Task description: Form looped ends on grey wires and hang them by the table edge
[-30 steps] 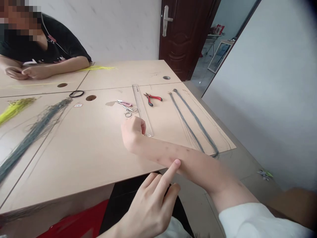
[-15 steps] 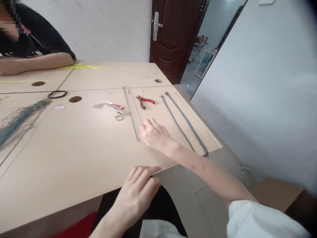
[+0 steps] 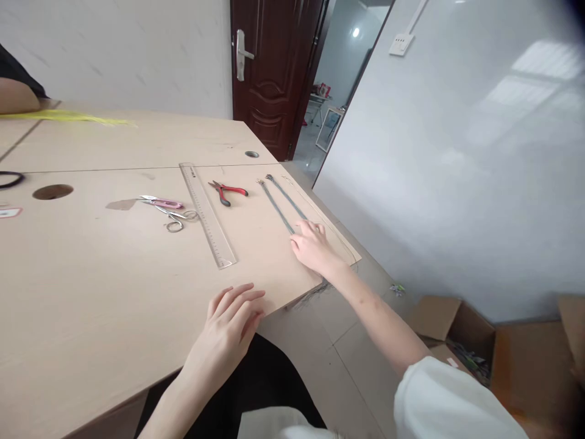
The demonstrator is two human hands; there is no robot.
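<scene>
My right hand [image 3: 313, 247] is on two thin grey-blue bundles of strands [image 3: 278, 207] near the table's right edge. Its fingers are curled down over them, and the hand hides part of both bundles. Empty, with fingers loosely stretched out, my left hand [image 3: 231, 320] rests at the table's front edge. Between the hands and the far seam lies a clear ruler [image 3: 208, 213]. Red-and-black pliers [image 3: 228, 191] are to the ruler's right. On its left are metal scissors [image 3: 173, 218] and pink-handled thread snips [image 3: 164, 202].
Thin loose strands [image 3: 338, 235] lie along the right edge of the table [image 3: 114, 292]. Yellow strands [image 3: 77, 116] are at the back left, by another person's arm [image 3: 18, 96]. Cardboard boxes [image 3: 530, 360] stand on the floor at right. A dark red door [image 3: 269, 73] is behind.
My right hand has moved right, from beside the ruler onto the grey-blue bundles. My left hand's fingers have opened out a little. The view has turned to the right.
</scene>
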